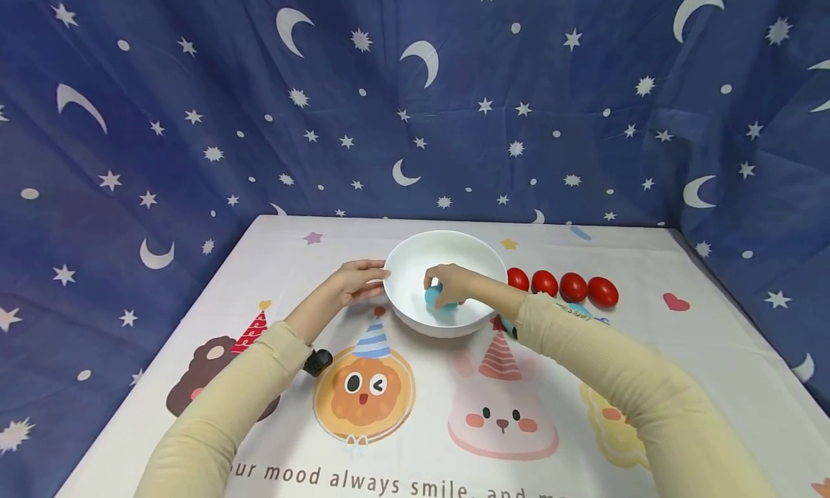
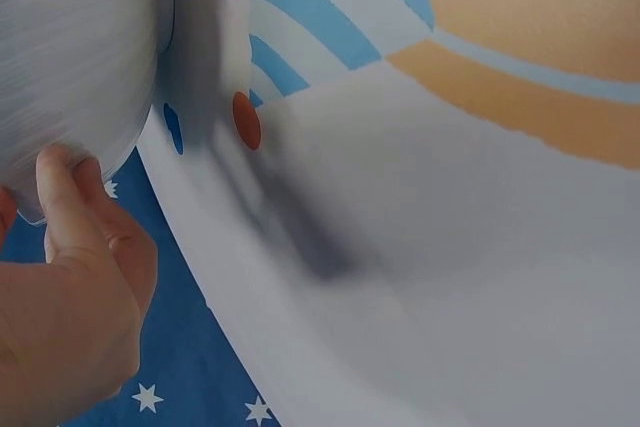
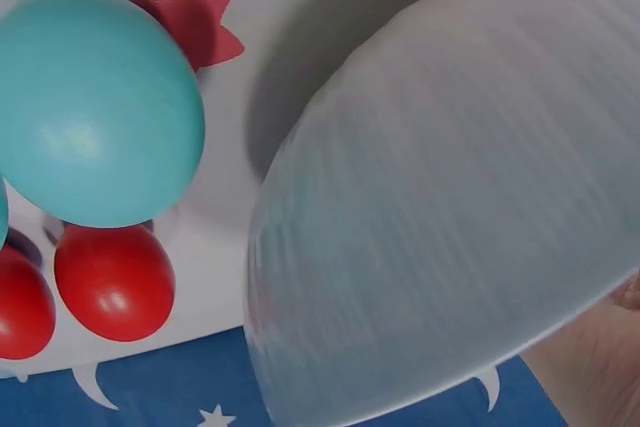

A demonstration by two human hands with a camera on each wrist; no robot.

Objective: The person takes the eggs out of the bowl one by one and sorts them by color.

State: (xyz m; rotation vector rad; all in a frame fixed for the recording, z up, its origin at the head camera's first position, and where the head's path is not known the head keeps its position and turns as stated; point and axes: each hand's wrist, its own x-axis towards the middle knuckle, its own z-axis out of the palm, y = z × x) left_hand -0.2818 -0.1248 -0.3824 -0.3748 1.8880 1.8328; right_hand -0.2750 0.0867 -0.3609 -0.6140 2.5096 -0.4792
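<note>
A white bowl (image 1: 415,260) stands on the table, tilted-looking in the right wrist view. My left hand (image 1: 360,280) holds its left rim; in the left wrist view the fingers (image 2: 75,202) rest against the bowl's outer wall. Inside the bowl, my right hand (image 1: 452,284) grips a light blue egg (image 1: 433,296) near the bottom. The bowl's wall hides most of that hand in the right wrist view. Right of the bowl lie several red eggs (image 1: 573,287) in a row. More light blue eggs (image 3: 95,107) lie in front of them, partly covered by the right sleeve in the head view.
A white tablecloth (image 1: 389,476) with printed cartoon faces and lettering covers the table. Behind it hangs a dark blue curtain (image 1: 363,65) with moons and stars. A small black device (image 1: 318,362) sits at the left wrist.
</note>
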